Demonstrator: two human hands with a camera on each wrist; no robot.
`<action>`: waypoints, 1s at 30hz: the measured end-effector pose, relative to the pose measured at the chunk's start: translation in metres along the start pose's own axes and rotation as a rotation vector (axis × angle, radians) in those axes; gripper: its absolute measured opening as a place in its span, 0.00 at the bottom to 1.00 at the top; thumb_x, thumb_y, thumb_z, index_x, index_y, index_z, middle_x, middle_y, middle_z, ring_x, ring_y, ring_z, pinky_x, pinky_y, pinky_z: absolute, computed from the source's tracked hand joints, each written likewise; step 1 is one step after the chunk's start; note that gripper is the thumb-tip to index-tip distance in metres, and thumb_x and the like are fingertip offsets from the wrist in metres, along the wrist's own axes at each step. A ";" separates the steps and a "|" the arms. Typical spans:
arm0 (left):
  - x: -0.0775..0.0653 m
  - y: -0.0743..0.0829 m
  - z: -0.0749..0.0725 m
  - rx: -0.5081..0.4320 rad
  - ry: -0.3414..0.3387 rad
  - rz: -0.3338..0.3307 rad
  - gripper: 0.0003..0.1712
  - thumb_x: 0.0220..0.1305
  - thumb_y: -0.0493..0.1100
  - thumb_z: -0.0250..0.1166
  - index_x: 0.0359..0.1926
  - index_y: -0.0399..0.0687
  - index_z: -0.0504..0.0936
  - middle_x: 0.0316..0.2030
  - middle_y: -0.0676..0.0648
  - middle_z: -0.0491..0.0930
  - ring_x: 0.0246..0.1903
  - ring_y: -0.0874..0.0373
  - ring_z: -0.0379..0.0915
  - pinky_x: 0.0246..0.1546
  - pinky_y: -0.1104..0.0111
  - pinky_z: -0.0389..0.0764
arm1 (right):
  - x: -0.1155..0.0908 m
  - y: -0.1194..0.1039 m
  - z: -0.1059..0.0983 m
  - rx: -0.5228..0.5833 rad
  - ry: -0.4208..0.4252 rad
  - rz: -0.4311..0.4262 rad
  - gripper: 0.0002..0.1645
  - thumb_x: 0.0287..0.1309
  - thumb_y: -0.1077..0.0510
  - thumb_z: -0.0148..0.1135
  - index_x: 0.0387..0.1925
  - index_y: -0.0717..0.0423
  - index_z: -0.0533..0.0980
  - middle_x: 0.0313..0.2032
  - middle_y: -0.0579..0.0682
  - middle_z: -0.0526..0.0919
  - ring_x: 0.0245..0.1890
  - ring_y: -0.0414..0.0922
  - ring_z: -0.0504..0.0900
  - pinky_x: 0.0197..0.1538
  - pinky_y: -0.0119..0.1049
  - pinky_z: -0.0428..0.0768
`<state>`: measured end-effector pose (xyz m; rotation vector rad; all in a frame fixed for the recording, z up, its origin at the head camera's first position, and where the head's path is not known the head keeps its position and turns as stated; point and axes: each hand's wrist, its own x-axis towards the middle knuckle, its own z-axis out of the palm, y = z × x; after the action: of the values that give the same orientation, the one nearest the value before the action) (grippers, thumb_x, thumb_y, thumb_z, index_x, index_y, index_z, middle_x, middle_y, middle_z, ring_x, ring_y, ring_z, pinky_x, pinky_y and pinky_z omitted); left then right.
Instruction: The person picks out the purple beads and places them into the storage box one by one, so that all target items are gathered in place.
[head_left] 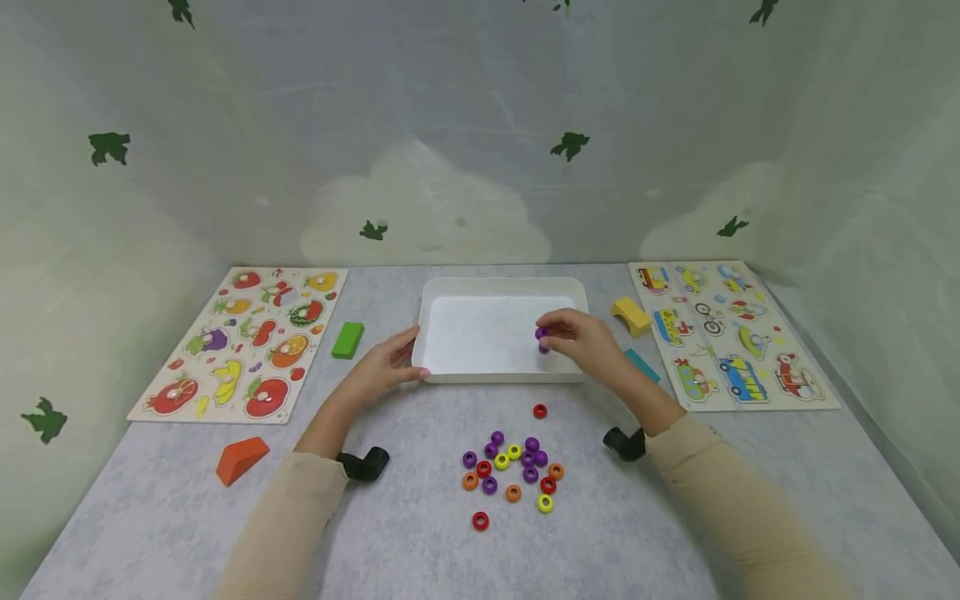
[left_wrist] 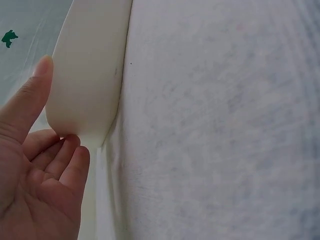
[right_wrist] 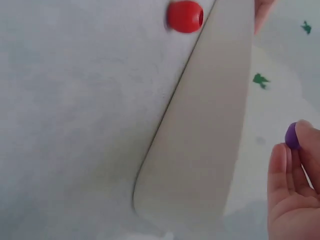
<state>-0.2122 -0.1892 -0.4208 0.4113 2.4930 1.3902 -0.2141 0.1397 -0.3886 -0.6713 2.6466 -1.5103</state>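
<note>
A white rectangular tray (head_left: 501,377) stands toward the back of the table. My left hand (head_left: 387,364) holds its front left corner, thumb at the front and fingers along the left side. In the left wrist view, the curled fingertips (left_wrist: 70,142) meet the tray's rounded end. Over the tray's right part, my right hand (head_left: 581,337) pinches a purple bead (right_wrist: 291,136) between thumb and fingers. Just below that bead, the head view shows a second purple patch. A lone red bead (head_left: 540,411) lies in front of the tray.
Several purple, yellow, orange and red beads (head_left: 527,458) lie loosely grouped nearer me. A fruit puzzle board (head_left: 281,406), green block (head_left: 347,340) and orange block (head_left: 240,458) are at left. At right are a vehicle puzzle board (head_left: 720,333), yellow arch block (head_left: 632,317) and blue block (head_left: 642,365).
</note>
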 end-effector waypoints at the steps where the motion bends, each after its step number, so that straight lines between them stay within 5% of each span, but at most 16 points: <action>1: 0.000 0.000 0.000 0.001 -0.002 -0.003 0.49 0.41 0.52 0.64 0.62 0.50 0.48 0.61 0.49 0.45 0.57 0.58 0.47 0.55 0.68 0.55 | 0.006 0.002 0.003 0.000 0.008 0.018 0.16 0.47 0.56 0.57 0.40 0.57 0.72 0.36 0.46 0.74 0.35 0.40 0.73 0.41 0.31 0.73; 13: 0.000 0.003 -0.002 -0.002 -0.004 -0.006 0.48 0.42 0.50 0.65 0.62 0.47 0.48 0.60 0.48 0.46 0.57 0.57 0.48 0.54 0.68 0.56 | 0.045 0.030 0.035 -0.114 -0.059 0.301 0.11 0.45 0.59 0.60 0.34 0.51 0.74 0.31 0.45 0.74 0.32 0.42 0.70 0.36 0.31 0.72; 22: -0.001 0.003 -0.001 -0.003 -0.008 -0.012 0.49 0.41 0.51 0.64 0.62 0.47 0.48 0.61 0.49 0.45 0.57 0.58 0.48 0.54 0.68 0.56 | 0.044 0.030 0.035 -0.141 -0.074 0.256 0.14 0.45 0.56 0.60 0.38 0.52 0.72 0.35 0.45 0.73 0.36 0.42 0.69 0.41 0.34 0.70; 30: -0.001 0.003 0.000 -0.013 -0.005 -0.007 0.48 0.42 0.49 0.64 0.61 0.47 0.49 0.60 0.50 0.46 0.57 0.59 0.48 0.54 0.69 0.56 | 0.010 0.004 0.022 -0.036 -0.013 -0.022 0.28 0.45 0.44 0.57 0.45 0.56 0.68 0.43 0.54 0.70 0.43 0.49 0.68 0.47 0.43 0.68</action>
<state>-0.2112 -0.1879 -0.4188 0.4022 2.4776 1.4007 -0.2194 0.1200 -0.4021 -0.7117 2.6719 -1.4614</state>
